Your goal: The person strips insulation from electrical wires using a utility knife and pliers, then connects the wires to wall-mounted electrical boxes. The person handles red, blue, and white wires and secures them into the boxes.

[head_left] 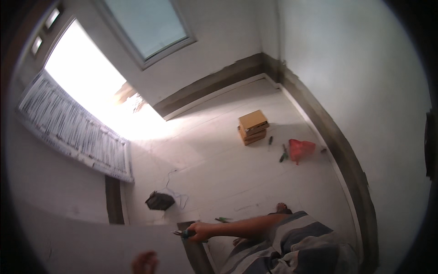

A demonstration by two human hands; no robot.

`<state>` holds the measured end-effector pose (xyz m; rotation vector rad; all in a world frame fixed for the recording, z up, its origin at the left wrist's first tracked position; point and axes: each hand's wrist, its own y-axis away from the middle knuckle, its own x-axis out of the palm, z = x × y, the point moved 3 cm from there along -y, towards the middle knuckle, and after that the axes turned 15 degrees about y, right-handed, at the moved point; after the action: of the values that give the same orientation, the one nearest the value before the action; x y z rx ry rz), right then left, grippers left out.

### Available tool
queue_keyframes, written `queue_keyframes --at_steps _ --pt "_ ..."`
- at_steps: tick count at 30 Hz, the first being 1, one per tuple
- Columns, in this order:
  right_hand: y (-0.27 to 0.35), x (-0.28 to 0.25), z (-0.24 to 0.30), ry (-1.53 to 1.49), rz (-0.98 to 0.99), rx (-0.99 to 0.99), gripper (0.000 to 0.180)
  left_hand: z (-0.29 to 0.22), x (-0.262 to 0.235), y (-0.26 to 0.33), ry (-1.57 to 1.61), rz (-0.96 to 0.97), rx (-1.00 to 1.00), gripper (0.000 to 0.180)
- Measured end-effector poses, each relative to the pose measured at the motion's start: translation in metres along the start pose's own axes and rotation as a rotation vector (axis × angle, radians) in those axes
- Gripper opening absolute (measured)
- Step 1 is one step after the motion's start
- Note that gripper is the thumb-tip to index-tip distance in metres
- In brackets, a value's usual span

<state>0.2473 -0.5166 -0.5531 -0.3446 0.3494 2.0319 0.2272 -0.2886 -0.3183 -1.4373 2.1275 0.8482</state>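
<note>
My right arm reaches left across my lap, and my right hand (pixel 197 232) is closed around a pair of pliers (pixel 184 234) with dark bluish grips. The metal jaws point left, in front of the pale wall beside me. Lower down, at the bottom edge, my left hand (pixel 145 262) is raised, blurred, its fingers loosely bent and apart with nothing visible in them. A green-handled tool (pixel 222 219) lies on the floor just beyond my right forearm.
A black bag-like object (pixel 159 201) with a thin cord rests on the floor at left. Farther off are stacked brown boxes (pixel 253 127), a dark screwdriver-like tool (pixel 270 140), green-handled tools (pixel 284 154) and a red plastic bag (pixel 301 150). A louvred panel (pixel 75 123) stands beside the bright doorway.
</note>
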Motion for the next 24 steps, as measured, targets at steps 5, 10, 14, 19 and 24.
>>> queue_keyframes --at_steps 5,10,14,19,24 --pt "0.134 -0.148 -0.045 0.234 -0.421 0.238 0.043 -0.1 0.163 0.028 1.057 0.786 0.136 0.061" --pt "0.239 -0.266 0.015 -0.346 -0.567 -0.338 0.04 -0.233 0.23 -0.002 0.439 0.944 0.246 0.048" --pt "0.321 -0.328 0.09 -0.417 -0.331 -0.66 0.039 -0.29 0.274 -0.063 0.283 1.222 0.287 0.047" --pt "0.39 -0.384 0.105 -0.064 -0.403 -0.787 0.02 -0.335 0.32 -0.114 0.362 1.069 0.291 0.049" --pt "0.407 -0.418 0.018 -0.025 -0.7 -0.44 0.037 -0.359 0.397 -0.178 0.609 0.866 0.19 0.053"
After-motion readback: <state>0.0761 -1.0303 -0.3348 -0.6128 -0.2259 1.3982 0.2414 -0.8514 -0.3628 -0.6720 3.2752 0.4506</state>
